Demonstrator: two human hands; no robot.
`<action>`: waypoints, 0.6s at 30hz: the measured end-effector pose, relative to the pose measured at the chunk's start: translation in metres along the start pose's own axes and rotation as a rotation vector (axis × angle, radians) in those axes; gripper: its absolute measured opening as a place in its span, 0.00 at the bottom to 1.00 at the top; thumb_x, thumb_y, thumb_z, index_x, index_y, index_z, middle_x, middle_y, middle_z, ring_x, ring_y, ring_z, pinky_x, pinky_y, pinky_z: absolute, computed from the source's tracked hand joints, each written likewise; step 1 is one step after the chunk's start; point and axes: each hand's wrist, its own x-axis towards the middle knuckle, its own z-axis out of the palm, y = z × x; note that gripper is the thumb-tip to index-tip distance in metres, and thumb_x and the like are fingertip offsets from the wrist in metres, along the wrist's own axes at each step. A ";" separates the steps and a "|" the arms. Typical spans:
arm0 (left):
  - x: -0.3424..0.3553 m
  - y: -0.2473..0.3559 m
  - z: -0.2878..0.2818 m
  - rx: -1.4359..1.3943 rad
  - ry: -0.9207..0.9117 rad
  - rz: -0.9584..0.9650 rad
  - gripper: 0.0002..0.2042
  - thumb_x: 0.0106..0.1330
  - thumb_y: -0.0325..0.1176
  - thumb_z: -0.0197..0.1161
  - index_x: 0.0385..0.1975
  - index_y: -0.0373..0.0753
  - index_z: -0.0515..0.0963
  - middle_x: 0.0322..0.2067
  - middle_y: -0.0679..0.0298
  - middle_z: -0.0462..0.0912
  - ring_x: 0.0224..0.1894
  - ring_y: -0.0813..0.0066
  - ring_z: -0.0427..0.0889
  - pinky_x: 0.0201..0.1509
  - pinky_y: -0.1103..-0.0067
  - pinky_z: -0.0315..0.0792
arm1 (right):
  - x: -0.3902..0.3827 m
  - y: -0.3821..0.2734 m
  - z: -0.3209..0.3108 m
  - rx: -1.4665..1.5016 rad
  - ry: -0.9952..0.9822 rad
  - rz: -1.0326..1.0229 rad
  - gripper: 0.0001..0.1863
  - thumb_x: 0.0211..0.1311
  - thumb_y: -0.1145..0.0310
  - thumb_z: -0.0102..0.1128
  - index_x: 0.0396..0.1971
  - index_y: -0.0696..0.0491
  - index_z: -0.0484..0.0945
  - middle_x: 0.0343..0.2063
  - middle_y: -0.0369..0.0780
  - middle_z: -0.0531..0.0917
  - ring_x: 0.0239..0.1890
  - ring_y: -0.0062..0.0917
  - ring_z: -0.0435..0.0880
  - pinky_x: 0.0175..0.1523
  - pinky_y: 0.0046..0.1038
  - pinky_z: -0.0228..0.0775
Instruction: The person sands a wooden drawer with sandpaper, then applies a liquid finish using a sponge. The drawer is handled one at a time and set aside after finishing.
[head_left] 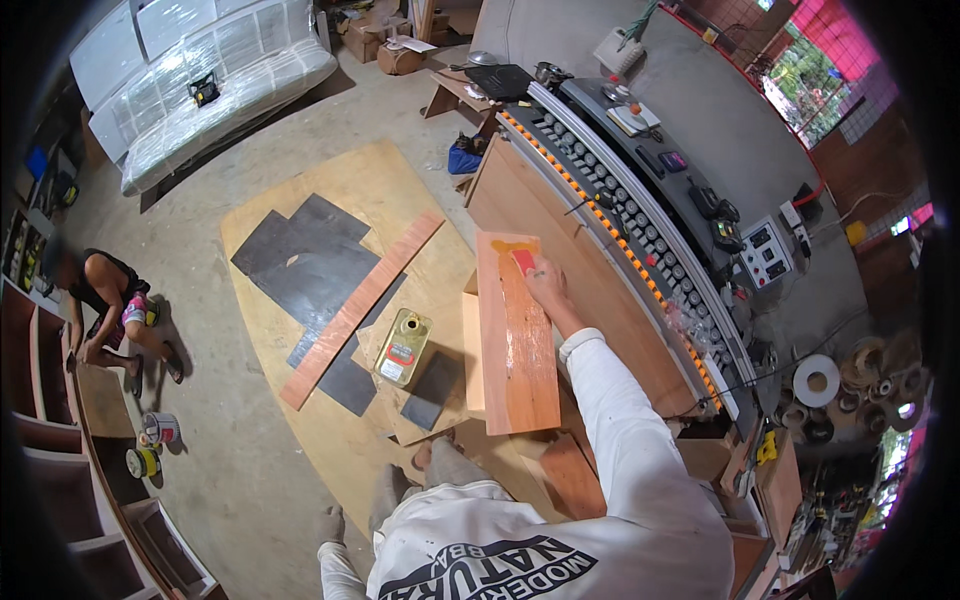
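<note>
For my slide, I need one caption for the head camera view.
Right hand holding a flat red tool against a glossy-streaked wooden panel, metal can to the left.

I see plywood sheet [390, 170] in centre. On it, towards left: flat panel [275, 285], strip [363, 310] lying diagonally across. Right of strip: tin [403, 352]. Right of tin: box [520, 375]; on its top, at far end, spreader [524, 262] in right hand [543, 285]. Beyond box, rightward: roller machine [620, 212]. Far left I have sofa [240, 90] behind, co-worker [105, 285] nearer, beside shelf unit [50, 375].
</note>
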 end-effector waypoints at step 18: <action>0.008 0.012 -0.015 0.289 -0.165 -0.054 0.20 0.64 0.46 0.63 0.42 0.35 0.88 0.40 0.44 0.89 0.47 0.51 0.89 0.52 0.63 0.80 | 0.061 -0.043 0.019 -0.162 -0.034 -0.216 0.05 0.56 0.76 0.57 0.30 0.57 0.81 0.30 0.57 0.85 0.37 0.55 0.86 0.44 0.51 0.78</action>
